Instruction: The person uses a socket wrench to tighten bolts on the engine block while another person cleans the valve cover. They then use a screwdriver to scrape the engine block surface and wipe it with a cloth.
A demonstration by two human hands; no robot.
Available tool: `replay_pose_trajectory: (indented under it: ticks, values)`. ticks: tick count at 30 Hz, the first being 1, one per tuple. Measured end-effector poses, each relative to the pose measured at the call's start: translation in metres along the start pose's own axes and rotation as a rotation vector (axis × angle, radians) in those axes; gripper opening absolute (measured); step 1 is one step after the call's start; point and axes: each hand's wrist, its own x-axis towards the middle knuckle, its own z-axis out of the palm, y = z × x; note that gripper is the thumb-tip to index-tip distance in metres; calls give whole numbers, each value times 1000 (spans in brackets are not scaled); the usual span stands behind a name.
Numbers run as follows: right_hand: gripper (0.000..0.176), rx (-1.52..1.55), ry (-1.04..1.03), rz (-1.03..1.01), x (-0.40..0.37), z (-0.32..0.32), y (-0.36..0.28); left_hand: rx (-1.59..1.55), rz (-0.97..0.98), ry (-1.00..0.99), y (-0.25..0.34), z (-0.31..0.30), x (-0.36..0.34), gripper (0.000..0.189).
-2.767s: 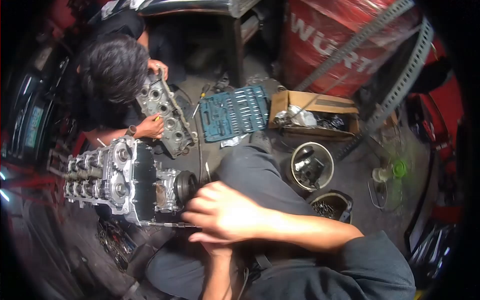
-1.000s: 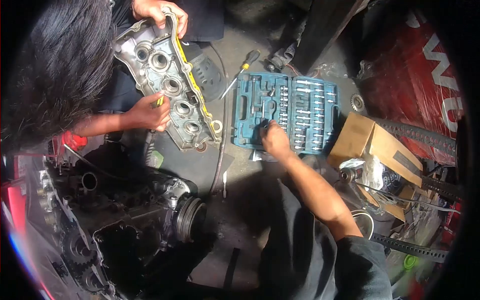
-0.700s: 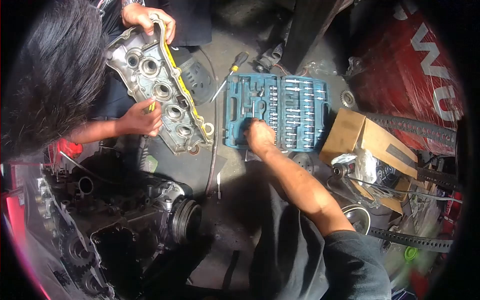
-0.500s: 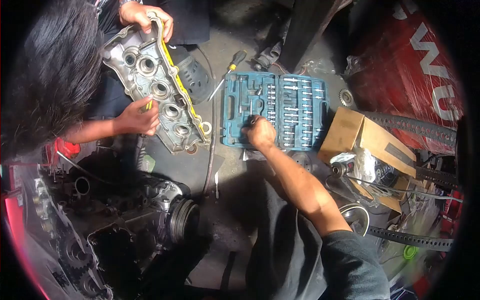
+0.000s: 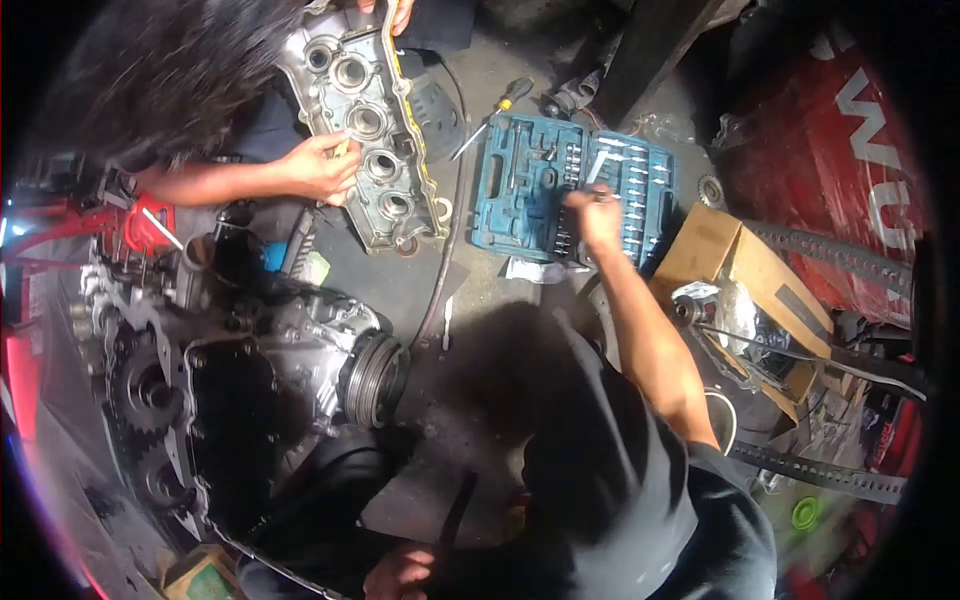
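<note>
My right hand (image 5: 598,215) is closed around a metal tool (image 5: 598,165), whose bright shaft sticks out above the fingers. It is over the open blue socket case (image 5: 492,238), which holds rows of sockets and bits. At the bottom edge my left hand (image 5: 400,572) shows dimly in shadow, its grip unclear. A co-worker's hand (image 5: 325,170) holds a small yellow item against a metal engine cover (image 5: 385,215); their other hand (image 5: 392,14) steadies its top. Left of the case lies a yellow-and-black screwdriver (image 5: 515,92).
An engine (image 5: 320,350) with a ribbed pulley (image 5: 375,380) stands at the lower left. A cardboard box (image 5: 700,245) and perforated metal strips (image 5: 820,475) lie at the right. A red wrapped object (image 5: 800,130) is behind them. A hose crosses the floor.
The view has shifted. My right hand has moved right across the case and now has a metal tool raised in it. My left hand has come into view at the bottom.
</note>
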Motion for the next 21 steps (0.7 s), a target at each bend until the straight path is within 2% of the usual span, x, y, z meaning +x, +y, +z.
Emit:
replay_pose_trajectory:
  ticks: [1, 2, 4, 5, 6, 8, 9, 12, 13, 14, 15, 16, 17, 18, 21]
  values:
    - [38, 186, 28, -6, -4, -21, -10, 58, 1, -15, 5, 3, 3, 37]
    - [35, 373, 53, -14, -11, -41, -21, 22, -131, -127, 0, -5, -2, 26]
    - [27, 643, -186, -50, -53, -82, -72, 15, -52, 88, 11, 12, 8, 21]
    - [22, 694, -303, -51, -79, -100, -103, -62, 27, 205, -7, 24, -8, 21]
    - [18, 744, -428, -53, -106, -117, -135, 7, 7, 202, 18, 25, 19, 19]
    - [21, 699, -544, -134, -164, -144, -193, 134, 88, 145, 12, 18, 8, 18]
    - [24, 649, -564, -250, -197, -153, -220, 136, -41, 204, 21, 21, 12, 12]
    - [31, 501, -662, -518, -302, -157, -277, 155, -84, 189, 26, 18, 19, 14]
    - [29, 467, -711, -533, -336, -146, -284, 88, -102, 223, 25, 21, 20, 15]
    - [29, 430, -757, -552, -370, -130, -287, 80, -142, 197, 29, 19, 24, 16]
    - [30, 217, -710, -633, -399, -116, -279, 128, -96, 176, 29, 18, 26, 20]
    - [32, 95, -727, -653, -422, -99, -266, 29, -202, 169, 21, 25, 24, 23]
    - [36, -27, -745, -677, -445, -82, -253, 48, -171, 166, 30, 21, 30, 22]
    - [39, -67, -836, -635, -460, -64, -240, 66, -140, 161, 38, 16, 34, 22]
    - [36, -114, -929, -799, -475, -19, -209, 196, -65, 89, 7, 32, 34, 19]
